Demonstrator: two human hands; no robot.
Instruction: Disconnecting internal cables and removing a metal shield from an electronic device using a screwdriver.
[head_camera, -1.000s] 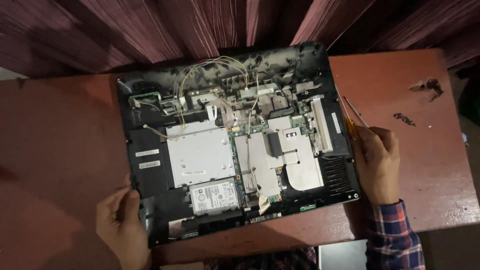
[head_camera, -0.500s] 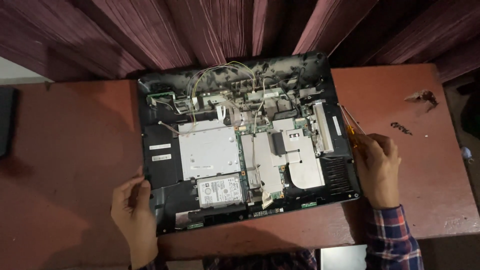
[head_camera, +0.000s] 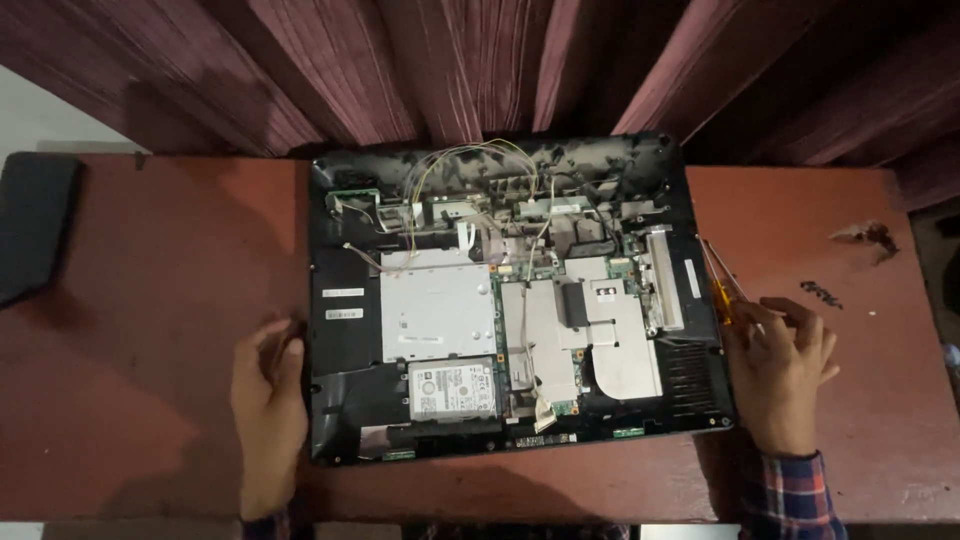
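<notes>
Far left on the reddish table (head_camera: 150, 330) a dark flat slab (head_camera: 35, 230) is parked, then the left hand (head_camera: 268, 395) is laid open and empty against the left edge of the opened computer chassis (head_camera: 335, 400), which is spread flat mid-table. It's probably stiff and fairly heavy but fragile inside, with thin loose wires (head_camera: 450, 170) and bare boards, so it's best gripped by the black outer frame. At its right edge a yellow-handled screwdriver (head_camera: 722, 290) is pinched in the right hand (head_camera: 780, 365), fingers curled shut.

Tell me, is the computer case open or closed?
Open. The computer lies flat with no cover on: its silver drive, metal shields and loose wires show inside the black shell.
</notes>
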